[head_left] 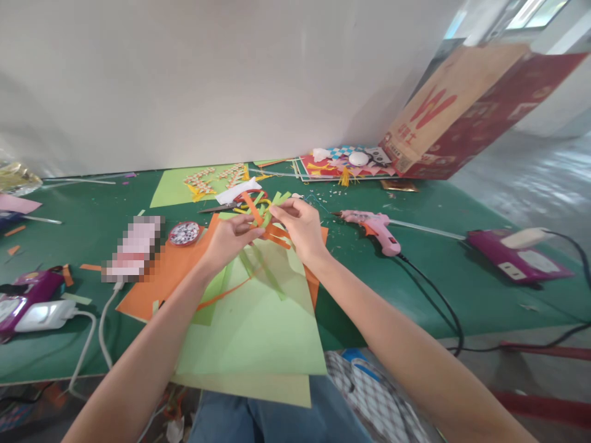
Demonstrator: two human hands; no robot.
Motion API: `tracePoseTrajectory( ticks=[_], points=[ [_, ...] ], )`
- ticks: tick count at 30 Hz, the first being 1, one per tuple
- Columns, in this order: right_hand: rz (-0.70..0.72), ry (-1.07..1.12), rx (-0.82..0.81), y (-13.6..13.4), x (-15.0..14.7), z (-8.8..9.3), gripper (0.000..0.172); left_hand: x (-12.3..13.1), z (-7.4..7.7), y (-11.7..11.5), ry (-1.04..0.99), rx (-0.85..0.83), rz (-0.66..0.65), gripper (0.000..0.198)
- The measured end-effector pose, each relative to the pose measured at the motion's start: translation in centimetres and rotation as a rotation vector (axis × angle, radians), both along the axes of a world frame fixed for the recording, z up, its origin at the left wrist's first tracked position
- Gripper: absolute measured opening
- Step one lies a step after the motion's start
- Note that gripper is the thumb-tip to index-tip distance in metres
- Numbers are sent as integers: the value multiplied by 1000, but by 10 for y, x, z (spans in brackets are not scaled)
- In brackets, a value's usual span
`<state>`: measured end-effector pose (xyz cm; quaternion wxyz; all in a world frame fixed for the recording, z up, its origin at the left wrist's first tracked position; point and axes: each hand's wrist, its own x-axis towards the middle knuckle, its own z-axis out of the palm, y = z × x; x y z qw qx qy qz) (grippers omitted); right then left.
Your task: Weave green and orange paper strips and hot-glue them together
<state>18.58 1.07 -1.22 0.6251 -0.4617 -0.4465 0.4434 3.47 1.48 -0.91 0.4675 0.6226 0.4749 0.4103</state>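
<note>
Between my two hands is a bundle of crossed orange and green paper strips. My left hand pinches its left side, thumb against fingers. On the other side, my right hand grips the green strips between thumb and fingertips. Some strips hang down over a light green paper sheet, which lies over an orange sheet. Just behind the hands lie scissors, partly hidden by a white piece of paper and the strips. Where the strips cross is partly covered by my fingers.
A pink glue gun with a cord lies to the right, near a purple power strip. A round red-rimmed container and a blurred-out phone are left. A paper bag stands at the back right.
</note>
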Motion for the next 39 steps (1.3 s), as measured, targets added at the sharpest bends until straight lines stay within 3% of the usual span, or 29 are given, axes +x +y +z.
tracePoseTrajectory(
  ticks=[7, 13, 18, 28, 35, 39],
  points=[
    [77, 53, -128, 0, 1, 5, 43, 1, 5, -2, -68, 5, 54, 39],
    [225, -40, -169, -3, 3, 6, 28, 1, 5, -2, -77, 44, 35, 39],
    [195, -44, -153, -3, 3, 6, 19, 1, 8, -3, -34, 49, 19, 37],
    [205, -121, -132, -5, 1, 7, 32, 0, 4, -2, 53, 60, -8, 38],
    [125, -220, -114, -4, 3, 5, 38, 0, 2, -3, -16, 282, 60, 27],
    [161, -274, -98, -4, 2, 6, 42, -1, 3, -2, 12, 350, 64, 17]
  ],
)
